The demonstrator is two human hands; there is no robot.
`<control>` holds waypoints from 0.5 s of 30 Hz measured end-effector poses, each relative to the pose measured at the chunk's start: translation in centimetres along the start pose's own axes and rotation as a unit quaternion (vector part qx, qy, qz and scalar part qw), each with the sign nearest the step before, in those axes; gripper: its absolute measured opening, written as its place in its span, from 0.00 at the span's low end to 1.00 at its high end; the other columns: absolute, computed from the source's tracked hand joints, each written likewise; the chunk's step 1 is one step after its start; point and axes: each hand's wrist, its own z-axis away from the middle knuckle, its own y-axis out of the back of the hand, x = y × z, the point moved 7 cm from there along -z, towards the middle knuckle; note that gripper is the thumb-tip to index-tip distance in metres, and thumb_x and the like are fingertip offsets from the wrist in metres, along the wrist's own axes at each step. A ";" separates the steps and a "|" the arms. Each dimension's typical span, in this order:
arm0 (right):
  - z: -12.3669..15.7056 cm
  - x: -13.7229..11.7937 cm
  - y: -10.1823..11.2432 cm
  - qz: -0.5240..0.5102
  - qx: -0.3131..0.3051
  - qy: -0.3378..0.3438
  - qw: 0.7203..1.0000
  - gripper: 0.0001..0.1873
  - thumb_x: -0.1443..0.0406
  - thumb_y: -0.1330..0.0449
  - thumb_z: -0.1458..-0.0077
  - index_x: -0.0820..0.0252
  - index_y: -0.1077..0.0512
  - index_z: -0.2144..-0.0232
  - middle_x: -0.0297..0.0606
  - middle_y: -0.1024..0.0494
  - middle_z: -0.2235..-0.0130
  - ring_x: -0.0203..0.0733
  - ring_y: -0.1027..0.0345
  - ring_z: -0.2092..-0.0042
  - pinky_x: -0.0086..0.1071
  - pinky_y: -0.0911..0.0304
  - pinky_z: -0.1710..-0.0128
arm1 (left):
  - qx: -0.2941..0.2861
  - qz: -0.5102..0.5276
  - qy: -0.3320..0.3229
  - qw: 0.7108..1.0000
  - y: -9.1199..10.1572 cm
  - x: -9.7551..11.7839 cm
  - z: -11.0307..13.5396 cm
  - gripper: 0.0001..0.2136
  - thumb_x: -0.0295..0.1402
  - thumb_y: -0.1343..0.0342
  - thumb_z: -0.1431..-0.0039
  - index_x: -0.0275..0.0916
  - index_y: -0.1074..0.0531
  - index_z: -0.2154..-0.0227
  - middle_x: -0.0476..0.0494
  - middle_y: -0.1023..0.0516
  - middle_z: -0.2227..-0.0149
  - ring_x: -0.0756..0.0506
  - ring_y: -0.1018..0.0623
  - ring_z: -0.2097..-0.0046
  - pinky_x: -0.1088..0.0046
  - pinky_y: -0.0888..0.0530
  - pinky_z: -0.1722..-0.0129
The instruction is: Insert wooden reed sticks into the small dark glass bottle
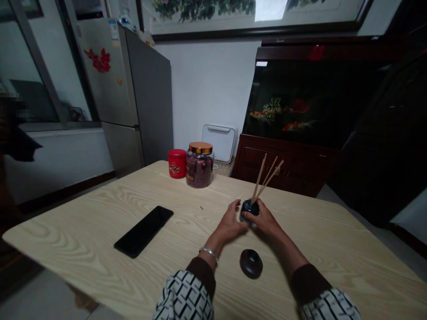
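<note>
A small dark round bottle (249, 208) stands on the light wooden table (100, 231) with thin wooden sticks (266, 176) rising from its neck and fanning up to the right. My left hand (231, 222) wraps its left side, fingers curled around it. My right hand (263, 218) grips it from the right, thumb across the front. A dark round lid-like disc (251, 263) lies on the table between my forearms, nearer to me. A silver bracelet (209, 252) circles my left wrist.
A black phone (144, 230) lies flat to the left. A red tin (177, 163) and a glass jar with a copper lid (199, 164) stand at the table's far edge. Beyond are a grey fridge (133, 89) and a fish tank (300, 102) on a cabinet.
</note>
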 end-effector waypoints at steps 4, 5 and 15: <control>2.3 -1.5 -0.3 -0.082 -0.006 -0.010 0.997 0.28 0.48 0.36 0.49 0.55 0.28 0.50 0.42 0.24 0.53 0.50 0.32 0.48 0.44 0.38 0.47 | -0.088 0.022 -0.031 0.995 -2.0 1.7 0.8 0.44 0.29 0.31 0.58 0.39 0.45 0.37 0.35 0.29 0.45 0.39 0.26 0.47 0.60 0.30 0.46; 2.4 -2.1 -0.3 -0.100 0.017 -0.010 0.995 0.25 0.47 0.38 0.48 0.55 0.26 0.54 0.42 0.24 0.54 0.51 0.32 0.48 0.44 0.38 0.46 | -0.099 0.027 -0.033 0.994 -2.4 2.0 0.9 0.44 0.30 0.31 0.57 0.40 0.45 0.37 0.37 0.27 0.47 0.40 0.25 0.49 0.62 0.29 0.48; 0.0 -5.4 10.0 -0.153 0.188 0.021 0.970 0.20 0.44 0.56 0.37 0.51 0.40 0.64 0.33 0.31 0.70 0.40 0.33 0.70 0.36 0.37 0.68 | -0.065 -0.060 0.002 0.996 -1.7 2.2 1.4 0.38 0.36 0.28 0.59 0.38 0.36 0.43 0.38 0.25 0.53 0.41 0.26 0.54 0.64 0.30 0.53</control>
